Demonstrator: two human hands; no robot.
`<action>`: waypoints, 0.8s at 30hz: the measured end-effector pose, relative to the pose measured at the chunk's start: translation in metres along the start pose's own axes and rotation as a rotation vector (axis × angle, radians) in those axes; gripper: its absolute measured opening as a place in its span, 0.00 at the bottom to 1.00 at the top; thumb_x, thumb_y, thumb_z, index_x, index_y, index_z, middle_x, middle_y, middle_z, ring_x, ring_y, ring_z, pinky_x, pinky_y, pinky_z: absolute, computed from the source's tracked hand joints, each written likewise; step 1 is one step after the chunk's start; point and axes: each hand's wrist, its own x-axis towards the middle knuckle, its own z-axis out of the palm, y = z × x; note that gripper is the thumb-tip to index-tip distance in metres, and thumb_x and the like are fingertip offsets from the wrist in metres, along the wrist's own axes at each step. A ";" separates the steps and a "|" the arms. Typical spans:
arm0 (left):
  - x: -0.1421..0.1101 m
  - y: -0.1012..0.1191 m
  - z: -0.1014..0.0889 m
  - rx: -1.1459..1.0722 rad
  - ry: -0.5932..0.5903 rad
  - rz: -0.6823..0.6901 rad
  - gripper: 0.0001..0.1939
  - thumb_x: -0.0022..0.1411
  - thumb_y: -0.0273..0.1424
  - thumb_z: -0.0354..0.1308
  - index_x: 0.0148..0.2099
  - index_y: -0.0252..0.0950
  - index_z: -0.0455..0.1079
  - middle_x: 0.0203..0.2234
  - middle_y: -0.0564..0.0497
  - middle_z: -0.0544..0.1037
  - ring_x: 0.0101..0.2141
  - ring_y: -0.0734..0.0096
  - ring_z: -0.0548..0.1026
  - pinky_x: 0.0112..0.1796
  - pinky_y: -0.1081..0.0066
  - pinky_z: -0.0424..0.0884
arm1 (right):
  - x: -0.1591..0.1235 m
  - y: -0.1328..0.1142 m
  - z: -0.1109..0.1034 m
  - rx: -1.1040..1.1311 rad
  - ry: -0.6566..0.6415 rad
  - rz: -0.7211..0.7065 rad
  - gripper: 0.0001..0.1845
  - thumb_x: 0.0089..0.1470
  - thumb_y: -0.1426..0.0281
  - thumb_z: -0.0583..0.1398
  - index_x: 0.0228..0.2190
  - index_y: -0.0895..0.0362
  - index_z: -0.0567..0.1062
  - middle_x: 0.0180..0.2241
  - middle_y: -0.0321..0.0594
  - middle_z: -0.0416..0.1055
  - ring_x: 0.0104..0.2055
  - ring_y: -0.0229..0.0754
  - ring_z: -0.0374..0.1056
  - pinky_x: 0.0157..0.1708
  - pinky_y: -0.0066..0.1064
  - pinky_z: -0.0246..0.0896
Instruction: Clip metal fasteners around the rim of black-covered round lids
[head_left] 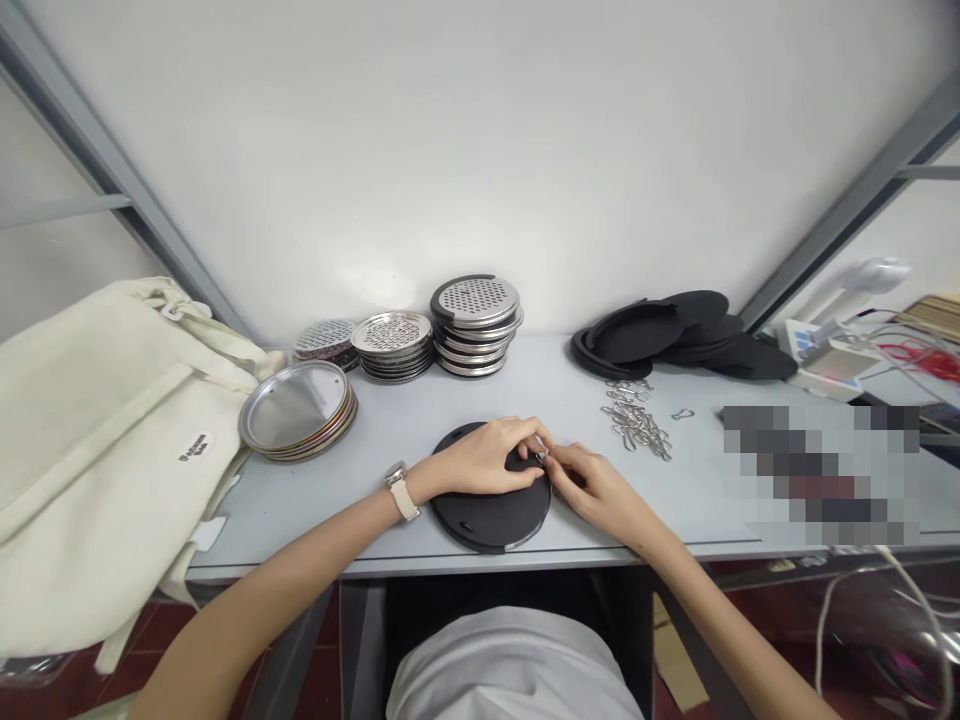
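A black round disc (480,525) with small slots lies at the table's front edge, a metal rim showing along its lower right. Over its top rests my left hand (499,455), wearing a wristwatch (401,490); its curled fingers and thumb steady the disc near its right edge. My right hand (592,487) pinches at that same edge, where a small shiny metal clip (541,456) shows between the fingertips of both hands. The fingers hide most of the clip. Beyond my right hand lies a loose pile of similar metal clips (637,420).
Stacks of perforated metal grater discs (392,333) (480,298) stand by the wall. Plain metal discs (296,405) are stacked at left, beside a cream bag (97,430). Black round covers (637,332) are heaped back right. One clip (682,414) lies apart. Cables (825,620) hang at right.
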 end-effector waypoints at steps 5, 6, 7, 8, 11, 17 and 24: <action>0.000 0.000 0.000 0.017 -0.002 0.013 0.16 0.54 0.22 0.57 0.45 0.36 0.64 0.37 0.50 0.73 0.36 0.73 0.71 0.42 0.71 0.67 | 0.000 0.000 0.000 0.006 0.004 0.000 0.16 0.64 0.65 0.46 0.32 0.55 0.71 0.22 0.35 0.69 0.27 0.40 0.64 0.33 0.31 0.58; 0.000 0.000 0.000 0.023 -0.002 0.018 0.16 0.54 0.22 0.57 0.45 0.36 0.64 0.37 0.50 0.73 0.36 0.73 0.71 0.42 0.71 0.67 | 0.000 0.000 0.000 0.010 0.006 -0.001 0.16 0.64 0.65 0.46 0.32 0.55 0.71 0.23 0.36 0.69 0.27 0.40 0.64 0.33 0.32 0.58; 0.000 0.000 0.000 0.026 -0.003 0.022 0.16 0.54 0.21 0.57 0.45 0.36 0.63 0.37 0.50 0.73 0.36 0.73 0.71 0.42 0.71 0.67 | 0.000 0.000 0.000 0.012 0.007 0.000 0.16 0.64 0.65 0.46 0.33 0.56 0.71 0.23 0.36 0.70 0.27 0.41 0.65 0.34 0.32 0.58; 0.000 0.000 -0.001 0.027 -0.006 0.024 0.16 0.54 0.21 0.57 0.46 0.36 0.63 0.37 0.50 0.73 0.36 0.73 0.71 0.42 0.71 0.67 | 0.000 0.001 0.000 0.013 0.008 0.001 0.16 0.64 0.65 0.47 0.33 0.56 0.71 0.23 0.36 0.70 0.27 0.41 0.65 0.33 0.32 0.58; 0.000 0.001 -0.001 0.032 -0.014 0.025 0.15 0.55 0.22 0.57 0.45 0.36 0.63 0.37 0.51 0.73 0.35 0.73 0.71 0.41 0.71 0.67 | -0.001 0.001 0.001 0.020 0.009 0.006 0.16 0.64 0.65 0.47 0.34 0.56 0.72 0.24 0.37 0.71 0.28 0.41 0.65 0.33 0.32 0.58; -0.001 0.003 -0.001 0.064 0.000 0.058 0.14 0.56 0.22 0.57 0.45 0.36 0.63 0.37 0.51 0.73 0.36 0.72 0.70 0.43 0.70 0.66 | -0.001 0.000 0.000 0.010 0.003 0.006 0.14 0.63 0.68 0.47 0.35 0.56 0.72 0.25 0.38 0.72 0.29 0.42 0.65 0.34 0.32 0.58; -0.001 0.005 -0.001 0.102 -0.015 0.054 0.13 0.57 0.22 0.56 0.45 0.36 0.63 0.37 0.50 0.73 0.36 0.71 0.70 0.43 0.70 0.66 | -0.001 0.003 0.001 0.001 -0.010 -0.006 0.14 0.63 0.68 0.47 0.34 0.56 0.71 0.25 0.37 0.70 0.29 0.42 0.64 0.35 0.33 0.57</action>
